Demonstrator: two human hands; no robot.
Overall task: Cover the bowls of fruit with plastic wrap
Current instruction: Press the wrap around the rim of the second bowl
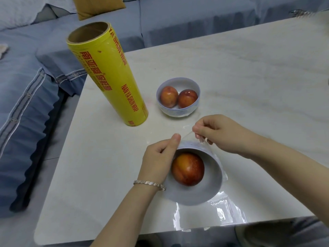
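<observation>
A white bowl (204, 191) with one red-orange fruit (187, 169) is tilted toward me near the table's front edge. Clear plastic wrap (218, 154) is stretched over its mouth and down its far side. My left hand (158, 157) holds the bowl's left rim and pinches the wrap with thumb on top. At the bowl's far side, my right hand (219, 132) pinches the film. A second white bowl (178, 111) holding two fruits (179, 98) stands farther back. The yellow wrap roll (106, 73) stands upright at the left.
Everything sits on a white marble table (249, 77). A loose piece of clear film (222, 214) lies on the table's front edge. A blue sofa (26, 104) with cushions runs along the left and back.
</observation>
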